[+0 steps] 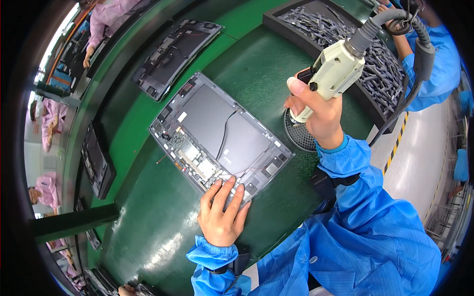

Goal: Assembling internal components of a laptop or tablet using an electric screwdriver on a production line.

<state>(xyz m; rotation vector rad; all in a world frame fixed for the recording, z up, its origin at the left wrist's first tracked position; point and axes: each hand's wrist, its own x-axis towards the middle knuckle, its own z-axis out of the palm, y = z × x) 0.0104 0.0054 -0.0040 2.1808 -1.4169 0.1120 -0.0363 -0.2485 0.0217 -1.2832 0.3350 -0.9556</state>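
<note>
An opened tablet-like device (232,135) lies at a slant on the green bench, its circuit board, thin wires and grey inner panel exposed. My left hand (220,212) rests on its near edge, fingers spread and pressing lightly beside the board. In my right hand (321,111) is a cream powered screwdriver (335,71), gripped round its body with the thumb on top. A thick grey cable (380,22) runs from its upper end. Its lower end reaches a round black perforated disc (302,133) right of the device; whether they touch I cannot tell.
A black tray (276,22) heaped with dark narrow strips stands at the far right. Similar opened devices (177,56) (96,160) lie on the green line to the left. A green bar (74,223) juts in at lower left. People in pink and blue work nearby.
</note>
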